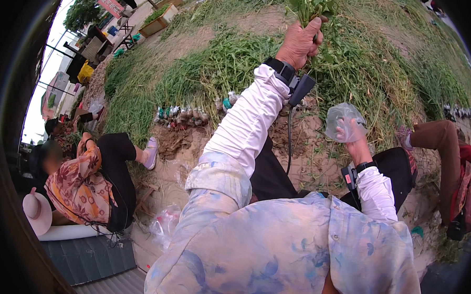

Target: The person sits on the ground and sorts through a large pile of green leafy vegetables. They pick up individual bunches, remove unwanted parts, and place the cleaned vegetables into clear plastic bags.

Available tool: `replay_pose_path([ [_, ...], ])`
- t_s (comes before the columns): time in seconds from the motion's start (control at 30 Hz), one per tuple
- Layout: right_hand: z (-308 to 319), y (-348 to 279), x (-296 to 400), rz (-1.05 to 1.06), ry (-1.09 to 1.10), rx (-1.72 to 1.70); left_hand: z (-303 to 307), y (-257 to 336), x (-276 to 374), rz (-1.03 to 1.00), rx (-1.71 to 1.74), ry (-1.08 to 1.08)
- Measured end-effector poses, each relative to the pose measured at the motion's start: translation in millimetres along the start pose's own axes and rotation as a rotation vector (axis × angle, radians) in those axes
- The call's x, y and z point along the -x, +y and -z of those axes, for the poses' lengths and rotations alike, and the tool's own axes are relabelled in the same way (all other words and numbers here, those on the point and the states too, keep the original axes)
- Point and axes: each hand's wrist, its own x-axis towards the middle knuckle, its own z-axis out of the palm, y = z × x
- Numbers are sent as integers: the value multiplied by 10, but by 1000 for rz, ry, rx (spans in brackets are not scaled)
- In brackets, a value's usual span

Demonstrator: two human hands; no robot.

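Observation:
At the top of the head view my left hand point(301, 43) grips a bunch of leafy green plants point(310, 8) by the stems, with the arm stretched out. A clear plastic bag point(343, 122) covers the fingers of my right hand point(356, 138), which is lower and to the right; whether it pinches the bag is not clear. Beneath and beyond both hands lies a broad heap of cut green plants point(353, 69), partly yellowed. Bundles with wrapped root ends point(181, 116) line the heap's near edge, to the left of my left sleeve.
A person in a flowered shirt point(80, 179) sits at left, another person point(64, 133) beyond. At right sits a person in brown trousers point(436, 148). Crumpled clear plastic point(167, 223) lies on the ground by my left side. A planter box point(159, 20) stands at upper left.

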Motion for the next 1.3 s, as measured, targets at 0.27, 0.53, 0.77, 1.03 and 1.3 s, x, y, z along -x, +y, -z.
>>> replay_pose_path([
  [0.27, -33, 260, -24, -93, 62, 272, 851, -1121, 186, 665, 83, 365],
  [0.53, 104, 877, -462, -132, 22, 326, 969, -1099, 62, 469, 297, 257],
  [0.77, 258, 1432, -905, 89, 103, 935, 998, -1050, 37, 494, 228, 240],
  [1.03, -98, 1833, -1178, 217, -101, 1284, 1060, -981, 49, 539, 192, 228],
  [1.3, -396, 2058, -1565, 333, -172, 1408, 1005, -830, 65, 598, 244, 282],
])
